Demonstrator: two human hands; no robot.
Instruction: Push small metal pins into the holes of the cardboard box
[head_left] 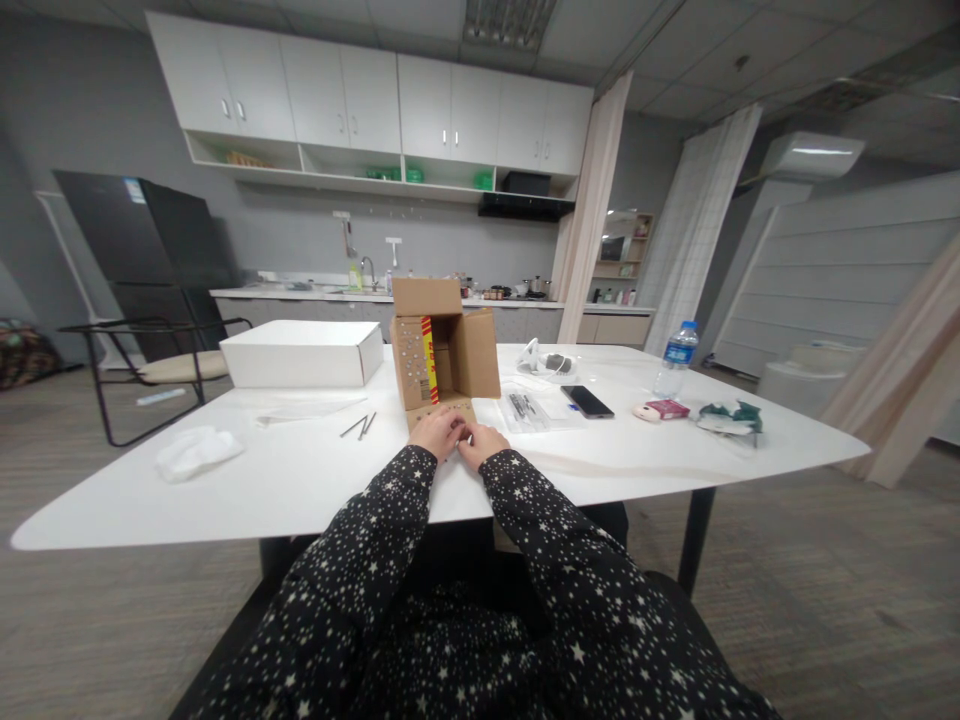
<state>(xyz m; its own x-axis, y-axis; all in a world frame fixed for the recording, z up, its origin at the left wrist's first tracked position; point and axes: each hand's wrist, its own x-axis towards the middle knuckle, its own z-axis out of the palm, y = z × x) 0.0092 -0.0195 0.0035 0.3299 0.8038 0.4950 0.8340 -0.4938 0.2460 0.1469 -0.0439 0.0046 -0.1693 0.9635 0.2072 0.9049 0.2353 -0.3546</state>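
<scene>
The person's left hand (439, 432) and right hand (481, 441) are resting side by side on the big white table (300, 480), close to its near edge. Both hands are touching the bottom flap of a brown cardboard box (442, 355) that is lying on its side with its open end facing the person. The box is sitting at twelve o'clock from the hands. The fingers are curling down together on the flap, but they are too small to tell if they are pinching anything.

At ten o'clock from the hands, some thin grey metal sticks (360, 426) are lying on the table. Farther out at eleven o'clock, a long white box (301, 354) is sitting. At nine o'clock, a crumpled white cloth (196, 450) is lying. At two o'clock, a black flat phone (587, 401) is lying, and past it a clear plastic water bottle with a blue cap (676, 358) is standing upright. Both arms are wearing black sleeves with white stars (390, 560).
</scene>
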